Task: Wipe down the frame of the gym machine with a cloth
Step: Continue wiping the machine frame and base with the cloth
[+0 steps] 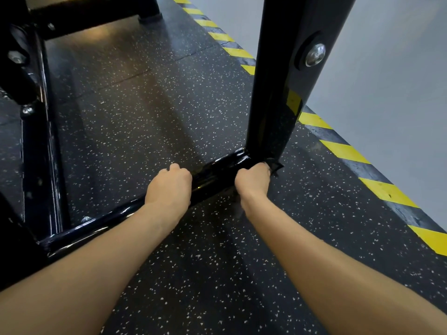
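A glossy black base bar (215, 174) of the gym machine frame lies low across the floor and meets a thick black upright post (280, 93) at its right end. My left hand (170, 187) curls over the bar near its middle. My right hand (254, 180) grips a dark cloth (274, 165) pressed against the foot of the post where it joins the bar. Most of the cloth is hidden under my fingers.
Another black frame rail (42, 141) with bolts runs along the left side. The floor (145, 105) is dark speckled rubber. A yellow and black hazard stripe (343, 146) runs along the base of a grey wall (399, 81) on the right.
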`<action>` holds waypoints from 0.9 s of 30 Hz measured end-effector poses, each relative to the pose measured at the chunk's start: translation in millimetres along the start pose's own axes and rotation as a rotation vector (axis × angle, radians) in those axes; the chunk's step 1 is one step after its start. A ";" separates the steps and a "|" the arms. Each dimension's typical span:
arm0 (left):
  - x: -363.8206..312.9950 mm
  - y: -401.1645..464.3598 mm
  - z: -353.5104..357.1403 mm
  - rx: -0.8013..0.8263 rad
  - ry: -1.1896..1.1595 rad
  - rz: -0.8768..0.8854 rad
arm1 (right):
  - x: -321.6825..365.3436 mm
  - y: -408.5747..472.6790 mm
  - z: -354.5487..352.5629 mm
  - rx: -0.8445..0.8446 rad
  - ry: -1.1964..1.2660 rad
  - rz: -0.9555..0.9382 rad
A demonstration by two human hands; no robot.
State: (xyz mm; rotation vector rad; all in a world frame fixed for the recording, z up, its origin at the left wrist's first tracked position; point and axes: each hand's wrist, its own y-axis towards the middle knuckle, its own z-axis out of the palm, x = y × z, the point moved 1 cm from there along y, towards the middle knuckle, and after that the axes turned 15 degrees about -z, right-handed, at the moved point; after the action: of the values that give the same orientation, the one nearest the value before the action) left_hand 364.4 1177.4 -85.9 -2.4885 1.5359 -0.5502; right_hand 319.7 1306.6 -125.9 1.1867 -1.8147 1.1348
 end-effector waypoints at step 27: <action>2.7 -0.7 1.1 0.016 -0.033 0.003 | 17.9 -20.5 -3.6 0.122 -0.203 -0.178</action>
State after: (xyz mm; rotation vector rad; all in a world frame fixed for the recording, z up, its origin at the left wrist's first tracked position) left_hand 366.5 1175.3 -86.1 -2.4710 1.5168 -0.5161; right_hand 332.8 1299.6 -102.8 1.5507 -1.7648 1.0676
